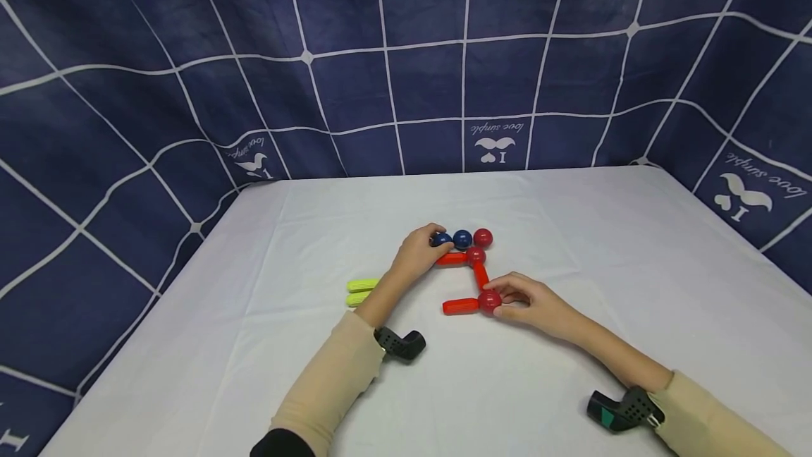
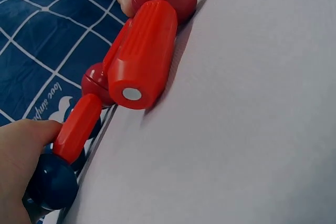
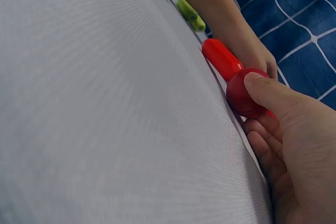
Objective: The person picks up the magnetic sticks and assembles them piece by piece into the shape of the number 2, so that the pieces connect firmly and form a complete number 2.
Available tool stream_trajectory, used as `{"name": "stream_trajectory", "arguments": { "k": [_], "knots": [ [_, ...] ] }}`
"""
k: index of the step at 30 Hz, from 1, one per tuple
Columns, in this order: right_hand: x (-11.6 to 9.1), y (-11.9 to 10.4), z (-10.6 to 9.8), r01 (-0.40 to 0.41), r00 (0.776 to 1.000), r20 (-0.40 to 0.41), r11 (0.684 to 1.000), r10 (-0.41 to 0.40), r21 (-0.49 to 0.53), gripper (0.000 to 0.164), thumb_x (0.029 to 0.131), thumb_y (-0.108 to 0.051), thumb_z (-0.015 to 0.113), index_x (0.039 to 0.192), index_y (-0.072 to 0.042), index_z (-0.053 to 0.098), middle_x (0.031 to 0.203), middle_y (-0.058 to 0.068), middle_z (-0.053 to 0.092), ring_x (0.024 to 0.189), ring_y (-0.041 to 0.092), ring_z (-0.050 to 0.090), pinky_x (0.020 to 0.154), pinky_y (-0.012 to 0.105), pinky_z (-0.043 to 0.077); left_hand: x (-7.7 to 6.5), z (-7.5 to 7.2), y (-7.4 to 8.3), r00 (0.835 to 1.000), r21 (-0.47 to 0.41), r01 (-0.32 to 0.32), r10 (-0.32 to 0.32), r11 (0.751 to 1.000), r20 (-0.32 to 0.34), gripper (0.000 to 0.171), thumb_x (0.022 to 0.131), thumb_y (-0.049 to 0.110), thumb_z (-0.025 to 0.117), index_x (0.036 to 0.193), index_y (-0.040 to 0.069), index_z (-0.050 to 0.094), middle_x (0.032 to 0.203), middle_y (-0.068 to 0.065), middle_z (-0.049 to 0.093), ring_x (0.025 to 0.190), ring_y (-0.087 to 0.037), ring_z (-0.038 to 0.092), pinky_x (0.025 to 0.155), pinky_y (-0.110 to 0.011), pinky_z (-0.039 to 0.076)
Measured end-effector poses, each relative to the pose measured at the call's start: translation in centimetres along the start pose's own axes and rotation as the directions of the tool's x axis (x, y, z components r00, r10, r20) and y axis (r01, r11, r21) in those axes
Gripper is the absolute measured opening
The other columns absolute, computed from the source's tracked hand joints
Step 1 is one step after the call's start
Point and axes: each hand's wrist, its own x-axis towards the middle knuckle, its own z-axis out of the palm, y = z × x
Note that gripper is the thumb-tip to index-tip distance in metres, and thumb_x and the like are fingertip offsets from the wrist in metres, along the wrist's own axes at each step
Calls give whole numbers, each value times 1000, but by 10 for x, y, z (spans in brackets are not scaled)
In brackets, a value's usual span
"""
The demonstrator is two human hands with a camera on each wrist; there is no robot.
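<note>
My left hand (image 1: 415, 254) grips a dark blue ball (image 1: 442, 239) at the left end of a red magnetic rod (image 1: 452, 259), its thumb along the rod. That rod meets a red ball (image 1: 476, 254), from which a second red rod (image 1: 481, 276) runs toward me to another red ball (image 1: 489, 302). Thumb and fingers of my right hand (image 1: 539, 305) pinch this nearer ball. A third red rod (image 1: 460, 307) sticks out leftward from it; its free end shows a pale round disc (image 2: 132, 94) in the left wrist view.
Another blue ball (image 1: 462, 239) and a red ball (image 1: 483, 238) sit just behind the joined pieces. Two yellow-green rods (image 1: 361, 285) lie left, partly behind my left forearm. A white cloth (image 1: 507, 386) covers the table; a blue checked curtain (image 1: 425, 83) hangs behind.
</note>
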Motion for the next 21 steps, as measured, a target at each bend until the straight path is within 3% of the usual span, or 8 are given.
{"name": "stream_trajectory", "arguments": {
  "k": [5, 12, 17, 21],
  "knots": [
    [-1, 0, 1, -2, 1000, 3, 1000, 2, 10, 37, 83, -23, 65, 118, -14, 56, 111, 3, 58, 94, 4, 54, 85, 17, 46, -4, -2, 0, 996, -70, -16, 10, 997, -87, 38, 85, 28, 61, 117, 8, 58, 110, -10, 62, 95, -21, 56, 85, -35, 48],
    [0, -1, -1, -14, 1000, 2, 1000, 14, -1, 38, 83, -24, 65, 118, -15, 56, 110, 2, 58, 94, 5, 54, 85, 17, 46, -18, -18, 9, 981, -166, -71, 38, 984, -191, 38, 85, 26, 61, 118, 7, 58, 103, -9, 61, 91, -21, 52, 76, -30, 45],
    [0, -1, -2, -37, 999, 6, 999, 37, -5, 38, 83, -25, 65, 119, -15, 55, 111, 2, 58, 96, 6, 54, 86, 16, 45, -39, -28, 17, 977, -182, -143, 110, 973, -182, 36, 85, 26, 62, 117, 9, 58, 102, -7, 61, 90, -19, 52, 78, -31, 45],
    [0, -2, -2, -43, 999, 9, 999, 43, 0, 39, 83, -26, 65, 119, -15, 55, 111, 2, 58, 96, 7, 54, 86, 16, 45, -61, -33, 20, 984, -223, -149, 121, 963, -132, 35, 85, 25, 63, 116, 11, 58, 100, -6, 60, 89, -17, 51, 79, -35, 47]
  ]
}}
